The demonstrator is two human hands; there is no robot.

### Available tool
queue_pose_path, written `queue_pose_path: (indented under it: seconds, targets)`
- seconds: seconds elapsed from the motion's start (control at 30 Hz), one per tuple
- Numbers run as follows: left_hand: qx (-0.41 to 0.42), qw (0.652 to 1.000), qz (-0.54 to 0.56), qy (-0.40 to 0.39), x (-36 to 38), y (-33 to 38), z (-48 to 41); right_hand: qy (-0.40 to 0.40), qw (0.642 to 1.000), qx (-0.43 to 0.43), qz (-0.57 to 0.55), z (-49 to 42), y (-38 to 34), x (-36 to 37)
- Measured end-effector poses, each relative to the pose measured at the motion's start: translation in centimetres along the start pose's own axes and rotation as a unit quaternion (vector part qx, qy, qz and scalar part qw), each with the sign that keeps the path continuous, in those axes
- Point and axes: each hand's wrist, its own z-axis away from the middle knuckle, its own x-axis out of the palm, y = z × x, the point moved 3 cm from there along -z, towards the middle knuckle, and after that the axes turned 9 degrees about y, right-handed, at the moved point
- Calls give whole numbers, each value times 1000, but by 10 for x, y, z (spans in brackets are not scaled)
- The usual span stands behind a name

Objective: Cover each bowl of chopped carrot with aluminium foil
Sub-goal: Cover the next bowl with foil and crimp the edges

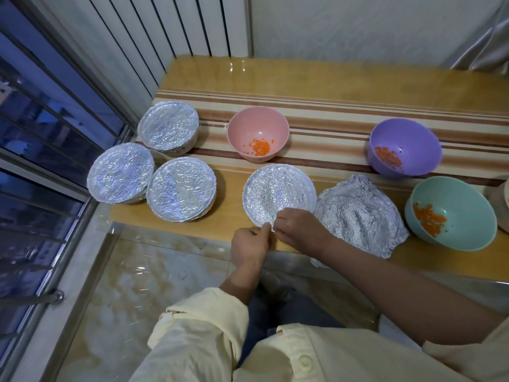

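The left hand (249, 244) and right hand (298, 226) are at the near rim of a bowl (313, 193) on the counter (192, 230). The fingers of both hands pinch the edge of the foil (275, 194) over it. Loose foil (358, 216) lies just right of it, then a teal bowl (465, 230) with carrot (428, 219). Three covered bowls (181, 188) sit to the left. Farther back, a pink bowl (257, 125) and a purple bowl (407, 136) stand open with carrot inside.

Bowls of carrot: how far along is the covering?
Done: three covered bowls at the left. In hand: the left hand and right hand pinch the fourth cover at its near edge. Remaining: pink bowl, purple bowl, teal bowl, open; spare foil lies ready.
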Motion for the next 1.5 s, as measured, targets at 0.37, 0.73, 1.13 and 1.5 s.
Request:
queue_pose_path:
  seconds: [0.37,0.73,1.13,1.5]
  targets:
    - [0,1000,-12,-1,7,3,-7,9,1000,19,-3,0,1,4]
    - [29,998,-49,-4,6,3,-14,29,997,52,-43,0,1,5]
    - [63,993,-96,-15,-13,17,-31,-2,1000,28,-1,5,11,-2]
    - [32,999,-19,-35,7,10,-9,-14,999,30,9,-2,5,4]
